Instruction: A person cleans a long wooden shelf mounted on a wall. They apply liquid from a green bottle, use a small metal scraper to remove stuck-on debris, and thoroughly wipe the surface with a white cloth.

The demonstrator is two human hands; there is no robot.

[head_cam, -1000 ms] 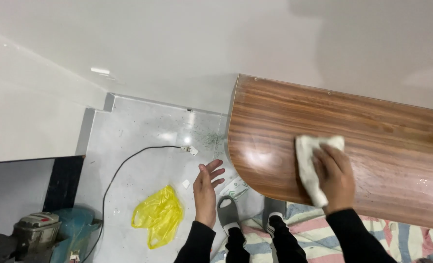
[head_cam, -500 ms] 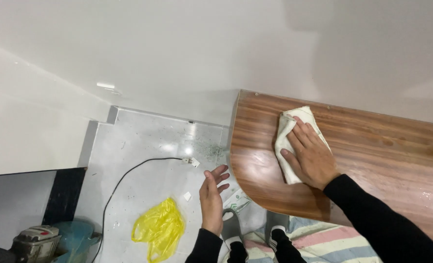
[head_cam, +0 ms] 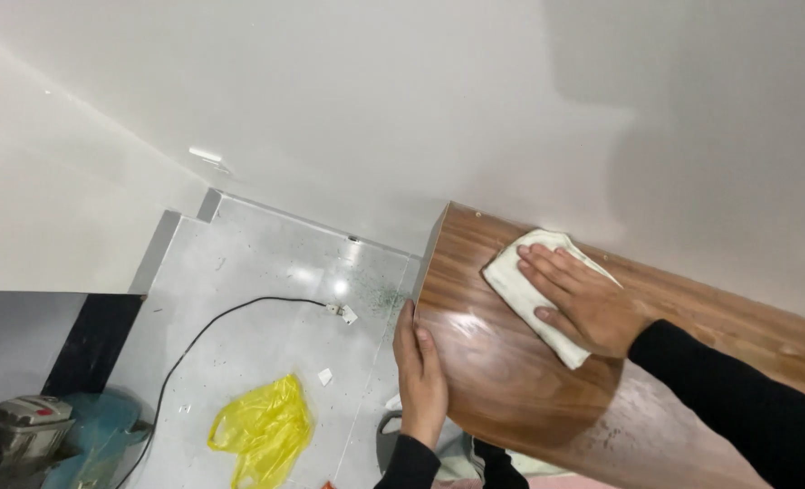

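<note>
The right hand (head_cam: 583,303) lies flat, fingers spread, pressing a white cloth (head_cam: 531,288) onto the wooden countertop (head_cam: 529,398) near its far rounded corner by the wall. The left hand (head_cam: 420,376) rests open along the countertop's left edge, thumb on top, gripping nothing. Down on the grey floor (head_cam: 239,272): a yellow plastic bag (head_cam: 262,430), a black cable (head_cam: 203,330), and a power tool (head_cam: 22,435) at bottom left
</note>
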